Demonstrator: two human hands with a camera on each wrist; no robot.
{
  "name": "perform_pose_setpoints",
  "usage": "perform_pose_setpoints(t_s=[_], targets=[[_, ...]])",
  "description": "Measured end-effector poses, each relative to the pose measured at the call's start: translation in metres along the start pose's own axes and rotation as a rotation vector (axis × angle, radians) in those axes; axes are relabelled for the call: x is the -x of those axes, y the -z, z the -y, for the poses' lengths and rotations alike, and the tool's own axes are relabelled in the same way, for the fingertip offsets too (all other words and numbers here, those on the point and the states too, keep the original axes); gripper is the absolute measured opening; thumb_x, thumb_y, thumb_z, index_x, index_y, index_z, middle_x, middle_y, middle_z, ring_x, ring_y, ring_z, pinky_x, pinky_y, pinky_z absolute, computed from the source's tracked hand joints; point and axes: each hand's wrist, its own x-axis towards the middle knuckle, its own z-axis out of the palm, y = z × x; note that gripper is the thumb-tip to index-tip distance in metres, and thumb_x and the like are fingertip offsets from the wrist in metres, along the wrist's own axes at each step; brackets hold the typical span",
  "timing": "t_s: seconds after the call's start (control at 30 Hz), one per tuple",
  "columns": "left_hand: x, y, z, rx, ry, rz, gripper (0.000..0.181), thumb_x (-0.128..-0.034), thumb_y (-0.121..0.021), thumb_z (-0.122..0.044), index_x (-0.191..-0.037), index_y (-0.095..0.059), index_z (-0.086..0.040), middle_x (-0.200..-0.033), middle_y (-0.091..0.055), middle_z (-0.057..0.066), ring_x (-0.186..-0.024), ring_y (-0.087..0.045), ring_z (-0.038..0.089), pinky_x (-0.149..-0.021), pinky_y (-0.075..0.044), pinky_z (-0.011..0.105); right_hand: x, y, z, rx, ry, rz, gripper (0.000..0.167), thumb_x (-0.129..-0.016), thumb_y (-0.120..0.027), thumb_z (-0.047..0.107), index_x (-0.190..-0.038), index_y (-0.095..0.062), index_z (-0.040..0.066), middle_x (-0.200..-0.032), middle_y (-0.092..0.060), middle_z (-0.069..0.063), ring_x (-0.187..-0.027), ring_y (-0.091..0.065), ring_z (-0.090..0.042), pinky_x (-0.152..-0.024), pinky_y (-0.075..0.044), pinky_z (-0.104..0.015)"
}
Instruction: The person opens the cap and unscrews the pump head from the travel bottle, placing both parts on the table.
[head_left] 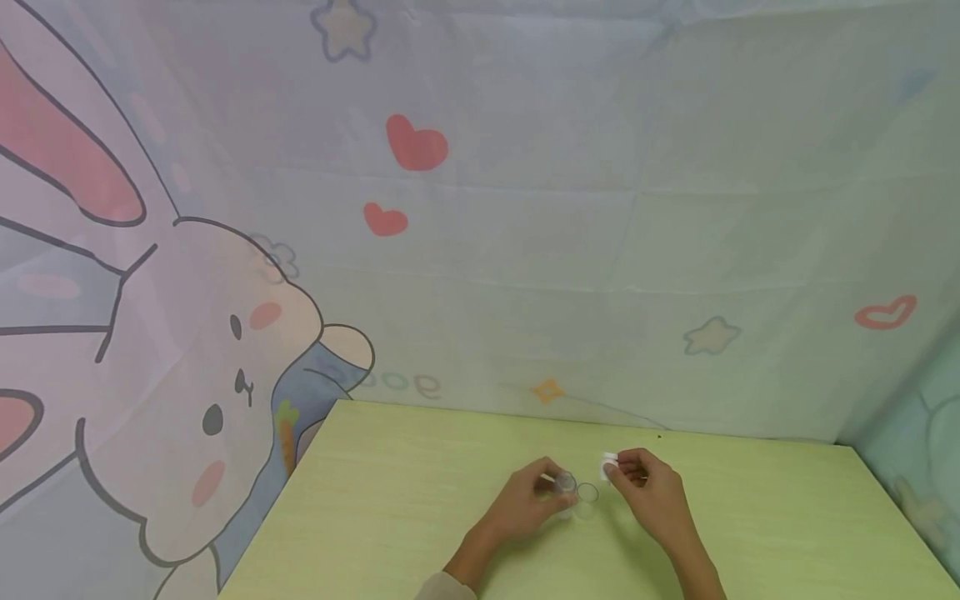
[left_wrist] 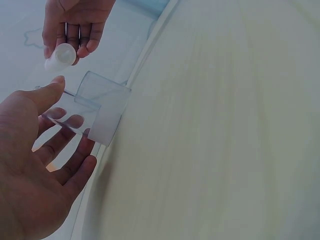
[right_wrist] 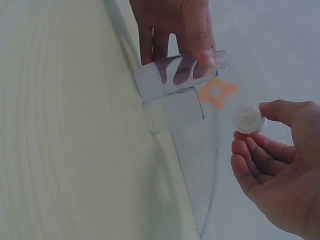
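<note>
My left hand [head_left: 517, 504] grips a clear bottle [right_wrist: 187, 72] between thumb and fingers. Its threaded neck is uncovered and its base looks frosted. Right beside it, a clear open-topped cup [right_wrist: 175, 111] stands upright on the table, its rim showing as a thin ring in the head view. To the right and a little higher, my right hand [head_left: 660, 496] pinches a small white cap [right_wrist: 247, 119] between thumb and fingertips. The cap's hollow underside faces the right wrist camera. Apart from the bottle, the cap [left_wrist: 61, 56] is held in the air.
The pale yellow-green table [head_left: 405, 492] extends to both sides of the hands. Behind it hangs a cloth backdrop [head_left: 525, 250] printed with a rabbit, hearts and stars. A tiny dark speck [head_left: 659, 437] lies near the table's back edge.
</note>
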Motion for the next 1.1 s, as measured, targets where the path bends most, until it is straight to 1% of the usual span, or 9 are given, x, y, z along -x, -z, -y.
perform_pose_setpoints(t_s=[0.23, 0.53, 0.7, 0.93, 1.1], targets=[[0.0001, 0.0004, -0.0005, 0.017, -0.001, 0.005, 0.022, -0.1004, -0.076, -0.036, -0.115, -0.066, -0.023, -0.121, -0.069, -0.011, -0.118, -0.069, 0.021, -0.099, -0.058, 0.039, -0.001, 0.0013, -0.0019, 0.022, 0.003, 0.015, 0.031, -0.102, -0.075, 0.026, -0.115, -0.069, -0.002, -0.101, -0.072, -0.007, -0.093, -0.066, -0.018, -0.081, -0.056, -0.023], [-0.0001, -0.0005, 0.0011, 0.025, 0.0, 0.009, 0.021, -0.1006, -0.076, -0.035, -0.115, -0.066, -0.022, -0.121, -0.069, -0.01, -0.118, -0.069, 0.021, -0.098, -0.058, 0.037, -0.0004, 0.0023, -0.0044, 0.069, -0.045, 0.059, 0.031, -0.101, -0.075, 0.025, -0.115, -0.069, -0.002, -0.099, -0.071, -0.006, -0.091, -0.065, -0.017, -0.08, -0.056, -0.026], [-0.0001, -0.0004, -0.0002, 0.015, 0.007, 0.005, 0.021, -0.1005, -0.076, -0.036, -0.115, -0.066, -0.023, -0.121, -0.068, -0.011, -0.118, -0.069, 0.021, -0.098, -0.057, 0.038, 0.0003, 0.002, -0.0042, 0.075, -0.046, 0.077, 0.034, -0.101, -0.076, 0.028, -0.115, -0.069, -0.003, -0.099, -0.071, -0.005, -0.09, -0.065, -0.017, -0.078, -0.056, -0.028], [-0.0011, -0.0005, -0.0003, 0.011, -0.004, -0.002, 0.021, -0.1002, -0.076, -0.035, -0.114, -0.067, -0.023, -0.12, -0.069, -0.01, -0.117, -0.07, 0.021, -0.099, -0.057, 0.037, 0.0011, 0.0017, -0.0048, 0.077, -0.043, 0.093, 0.036, -0.101, -0.076, 0.029, -0.115, -0.069, -0.004, -0.099, -0.071, -0.005, -0.089, -0.065, -0.017, -0.076, -0.056, -0.027], [-0.0001, -0.0009, 0.0003, 0.006, 0.001, -0.002, 0.021, -0.1001, -0.076, -0.036, -0.114, -0.067, -0.023, -0.12, -0.068, -0.01, -0.117, -0.069, 0.021, -0.099, -0.056, 0.037, 0.0025, 0.0016, -0.0066, 0.096, -0.05, 0.106, 0.035, -0.101, -0.075, 0.028, -0.114, -0.069, -0.004, -0.098, -0.071, -0.005, -0.09, -0.068, -0.019, -0.078, -0.058, -0.032]])
